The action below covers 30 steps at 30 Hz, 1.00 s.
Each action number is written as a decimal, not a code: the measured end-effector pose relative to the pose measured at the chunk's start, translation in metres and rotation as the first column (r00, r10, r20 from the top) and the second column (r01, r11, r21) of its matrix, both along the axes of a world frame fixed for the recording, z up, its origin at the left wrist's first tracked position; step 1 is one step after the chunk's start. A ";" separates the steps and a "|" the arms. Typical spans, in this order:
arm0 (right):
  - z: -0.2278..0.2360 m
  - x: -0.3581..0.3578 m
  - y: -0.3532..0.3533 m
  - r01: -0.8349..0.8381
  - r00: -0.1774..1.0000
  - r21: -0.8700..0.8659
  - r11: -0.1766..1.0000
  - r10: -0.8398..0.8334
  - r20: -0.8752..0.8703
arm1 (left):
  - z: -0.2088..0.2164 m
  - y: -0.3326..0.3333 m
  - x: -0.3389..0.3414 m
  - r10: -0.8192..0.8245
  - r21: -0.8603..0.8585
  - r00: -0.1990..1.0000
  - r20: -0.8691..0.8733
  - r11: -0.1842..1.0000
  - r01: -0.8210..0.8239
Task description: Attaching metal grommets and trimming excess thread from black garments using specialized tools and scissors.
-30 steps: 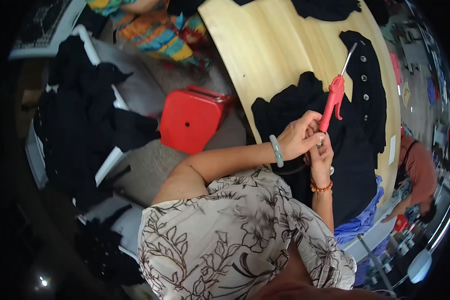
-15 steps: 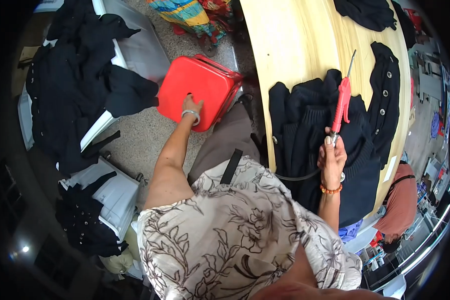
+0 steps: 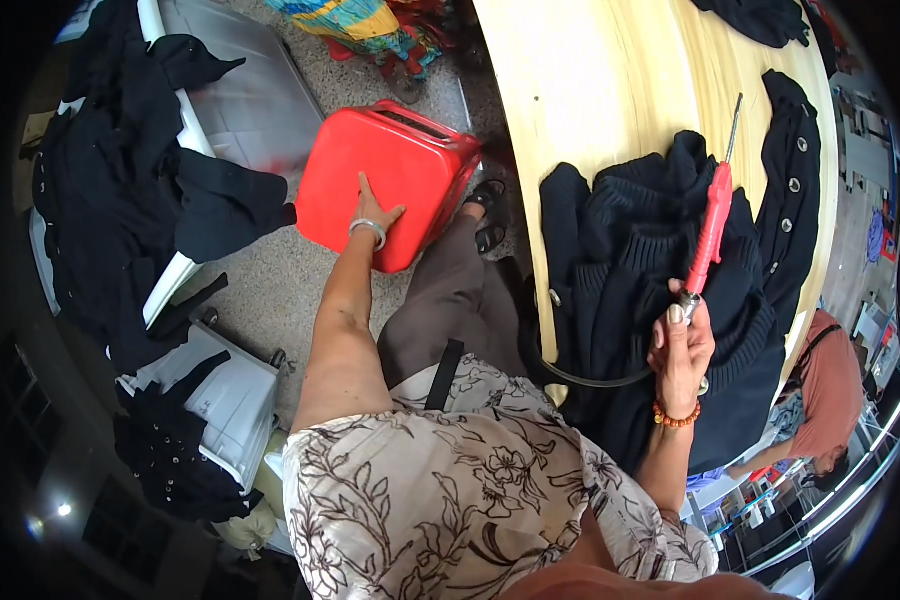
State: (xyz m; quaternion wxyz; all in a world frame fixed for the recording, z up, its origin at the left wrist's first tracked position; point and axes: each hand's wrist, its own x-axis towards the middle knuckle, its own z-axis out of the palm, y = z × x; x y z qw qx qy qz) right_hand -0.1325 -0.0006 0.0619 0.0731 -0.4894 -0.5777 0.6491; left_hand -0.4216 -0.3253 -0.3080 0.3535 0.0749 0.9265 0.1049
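Observation:
My left hand (image 3: 374,218) rests on the flat top of a red plastic stool (image 3: 332,175), its index finger and thumb stretched apart; the other fingers are partly hidden. The stool stands on the floor left of the table, its top facing me. In my right hand (image 3: 682,345) is a red air blow gun (image 3: 712,225), gripped at its metal lower end. Its thin metal nozzle points away from me. A dark hose (image 3: 600,382) runs left from under that hand. Beneath the gun lies a heap of black ribbed knit garments (image 3: 630,270) with metal buttons.
The light wooden table (image 3: 590,70) carries another black buttoned piece (image 3: 793,170) on its right. Black garments (image 3: 115,200) hang over white bins at left. Colourful patterned cloth (image 3: 355,25) shows beyond the stool. Another person (image 3: 830,385) bends over at far right.
My right hand and the blow gun have shifted right and nearer in the picture. On the stool, the top's hole that showed by my left fingers is no longer visible. The view has moved slightly.

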 end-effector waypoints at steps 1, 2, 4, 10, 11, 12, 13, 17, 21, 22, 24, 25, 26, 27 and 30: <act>-0.002 0.001 -0.001 -0.019 1.000 0.034 0.999 0.018 0.016 | 0.003 -0.003 0.002 -0.045 -0.014 0.999 0.018 0.999 0.045; -0.003 0.000 -0.002 -0.016 1.000 0.029 0.999 0.015 0.026 | 0.006 -0.005 0.003 -0.043 -0.036 0.997 0.062 0.998 0.045; -0.005 -0.003 -0.003 -0.022 1.000 0.029 0.999 0.021 0.020 | 0.016 -0.018 0.014 0.012 -0.039 0.995 0.097 0.999 -0.008; -0.001 -0.003 -0.004 -0.021 0.999 0.050 0.999 0.019 0.049 | 0.042 -0.072 0.083 0.152 -0.021 0.980 0.125 0.988 -0.151; -0.002 -0.003 -0.004 -0.024 0.998 0.056 0.998 0.022 0.053 | 0.044 -0.086 0.092 0.198 -0.036 0.972 0.126 0.980 -0.195; -0.003 -0.004 -0.006 -0.022 0.998 0.068 0.997 0.018 0.063 | 0.047 -0.099 0.101 0.241 -0.050 0.962 0.127 0.970 -0.237; -0.002 -0.002 -0.005 -0.023 0.998 0.079 0.997 0.018 0.064 | 0.050 -0.110 0.108 0.276 -0.070 0.951 0.138 0.961 -0.269; -0.004 -0.002 -0.002 -0.022 0.997 0.085 0.996 0.015 0.080 | 0.055 -0.158 0.123 0.429 -0.125 0.888 0.169 0.902 -0.412; 0.000 -0.006 -0.003 -0.022 0.994 0.092 0.996 0.011 0.113 | 0.007 -0.234 0.136 0.547 -0.081 0.822 0.161 0.837 -0.541; 0.003 -0.008 -0.005 -0.022 0.993 0.099 0.995 0.011 0.117 | -0.003 -0.252 0.134 0.589 -0.075 0.782 0.203 0.806 -0.587; 0.003 -0.016 -0.007 -0.034 0.994 0.074 0.997 0.026 0.109 | -0.015 -0.308 0.145 0.648 -0.087 0.747 0.149 0.761 -0.643; 0.001 -0.015 -0.006 -0.027 0.995 0.062 0.998 0.021 0.099 | -0.017 -0.322 0.146 0.693 -0.222 0.690 0.208 0.721 -0.657; 0.002 -0.013 -0.006 -0.024 0.993 0.067 0.997 0.016 0.118 | -0.019 -0.320 0.145 0.671 -0.272 0.708 0.219 0.739 -0.616; 0.004 -0.014 -0.008 -0.006 0.993 0.082 0.997 -0.003 0.118 | -0.018 -0.316 0.145 0.745 -0.226 0.582 0.327 0.659 -0.717; -0.003 -0.009 -0.005 0.008 0.996 0.095 0.995 -0.016 0.084 | -0.014 -0.302 0.131 0.595 -0.077 0.743 0.306 0.793 -0.604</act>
